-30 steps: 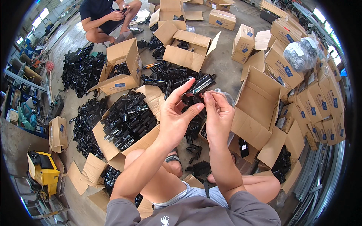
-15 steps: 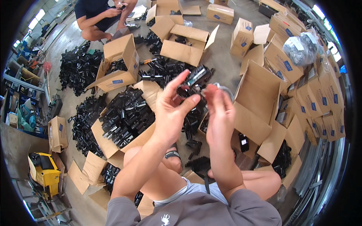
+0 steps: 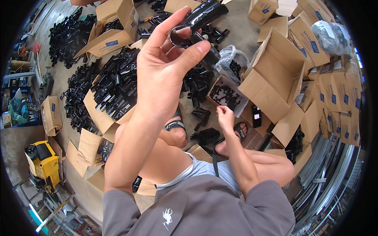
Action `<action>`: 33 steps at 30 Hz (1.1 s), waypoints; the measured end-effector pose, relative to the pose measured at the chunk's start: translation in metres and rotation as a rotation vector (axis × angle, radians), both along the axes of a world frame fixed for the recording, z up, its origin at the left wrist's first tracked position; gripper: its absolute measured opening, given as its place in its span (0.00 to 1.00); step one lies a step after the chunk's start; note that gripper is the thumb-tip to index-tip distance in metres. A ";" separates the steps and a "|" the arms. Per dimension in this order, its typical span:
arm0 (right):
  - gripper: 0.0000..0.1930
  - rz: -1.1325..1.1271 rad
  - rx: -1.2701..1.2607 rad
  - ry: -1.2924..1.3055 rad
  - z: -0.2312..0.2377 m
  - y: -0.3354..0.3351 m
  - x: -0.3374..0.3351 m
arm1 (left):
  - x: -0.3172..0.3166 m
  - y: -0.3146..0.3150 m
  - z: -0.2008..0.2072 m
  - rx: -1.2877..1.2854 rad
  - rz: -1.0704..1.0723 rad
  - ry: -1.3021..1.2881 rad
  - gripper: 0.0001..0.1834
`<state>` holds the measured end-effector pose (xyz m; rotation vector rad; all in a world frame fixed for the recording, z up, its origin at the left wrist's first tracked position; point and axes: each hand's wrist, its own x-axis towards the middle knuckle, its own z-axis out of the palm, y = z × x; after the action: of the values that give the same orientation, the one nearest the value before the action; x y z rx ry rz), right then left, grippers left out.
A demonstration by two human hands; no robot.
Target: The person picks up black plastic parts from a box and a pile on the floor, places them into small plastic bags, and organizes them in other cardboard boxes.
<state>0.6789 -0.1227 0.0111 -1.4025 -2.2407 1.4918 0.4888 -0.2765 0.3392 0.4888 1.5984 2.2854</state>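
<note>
High in the view, my left hand (image 3: 160, 74) grips a glossy black pipe fitting (image 3: 204, 16) made of joined tubes. One round open end of it faces me between thumb and fingers. Lower and to the right, my right hand (image 3: 225, 118) is closed in a pinch; whatever its fingertips may hold is too small to make out. It is at the near edge of a small carton (image 3: 212, 87) lined with clear plastic. Small black parts (image 3: 224, 97) lie scattered inside that carton.
Heaped black fittings (image 3: 118, 82) fill a carton at left, with loose piles around it. An opened carton (image 3: 271, 74) stands at right, before stacked closed cartons (image 3: 338, 94). A black phone (image 3: 256, 117) lies near my foot. Metal profiles (image 3: 330, 185) lie far right; a yellow machine (image 3: 45, 163) stands left.
My left hand has risen with the fitting. My right hand has left the fitting and dropped to the small carton. The view has tilted down, mostly cutting off the person at top left.
</note>
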 end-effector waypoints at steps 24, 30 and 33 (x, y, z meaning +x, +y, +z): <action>0.11 0.264 0.395 -0.242 -0.058 -0.080 -0.089 | -0.021 -0.008 0.001 0.018 -0.004 -0.046 0.35; 0.12 0.133 0.271 0.103 -0.044 -0.084 -0.063 | -0.022 -0.009 0.003 -0.017 0.005 -0.052 0.35; 0.13 -0.131 -0.338 0.330 0.001 -0.079 -0.060 | -0.023 -0.006 -0.003 0.078 0.022 -0.127 0.36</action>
<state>0.6188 -0.2017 0.0122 -1.2345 -1.7297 1.9550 0.4661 -0.2820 0.3362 0.3381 1.4661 2.3513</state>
